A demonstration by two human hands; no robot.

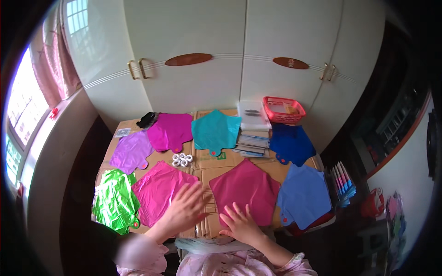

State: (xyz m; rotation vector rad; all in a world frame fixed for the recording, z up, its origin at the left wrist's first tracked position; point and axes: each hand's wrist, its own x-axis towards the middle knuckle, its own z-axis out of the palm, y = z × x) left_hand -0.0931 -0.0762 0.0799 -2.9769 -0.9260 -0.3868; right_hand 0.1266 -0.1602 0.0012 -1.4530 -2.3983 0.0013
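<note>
My left hand is open, its fingers stretched out over the right edge of a bright pink flat foil balloon; whether it touches cannot be told. To its right, my right hand is spread at the lower left of a dark magenta foil balloon, with nothing held. Between these two pieces a strip of brown cardboard shows. Several small white rolls sit together just beyond the pink one.
Around lie more flat foil pieces: green, lilac, purple, teal, dark blue and light blue. Stacked packets, a clear box and a red basket stand at the back, before white cabinets.
</note>
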